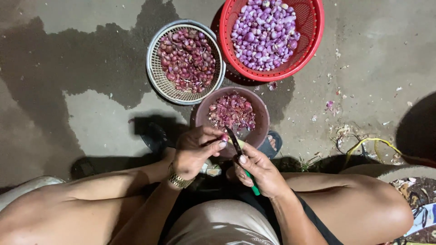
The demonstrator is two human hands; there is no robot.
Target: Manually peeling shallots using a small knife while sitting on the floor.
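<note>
**A:** What have you got in hand there, looking down from your head camera?

**B:** My left hand [196, 146] is curled shut around a small shallot [224, 137], pinched at the fingertips so only its purple end shows. My right hand [260, 171] is closed on a knife with a green handle [252, 183]; its dark blade [234, 141] rests against the shallot, just above the brown bowl [261, 136].

**A:** So which step is this?

**B:** Peeling, I'd say. The blade sits at the tip of the bulb, so I judge I'm trimming or lifting the skin. The brown bowl below holds purple skins and scraps.

**A:** And the other containers?

**B:** Beyond the bowl, a grey wire basket [154, 75] holds dark, unpeeled shallots, touching the bowl's rim. Beside it to the right, a red plastic basket [313, 41] is heaped with pale, peeled ones. All three sit on a partly wet concrete floor [91, 104].

**A:** What does the next move call for?

**B:** In my judgement, a shallow, controlled pull of the blade toward my thumb, with my left fingers kept clear, so the skin drops into the bowl.
</note>
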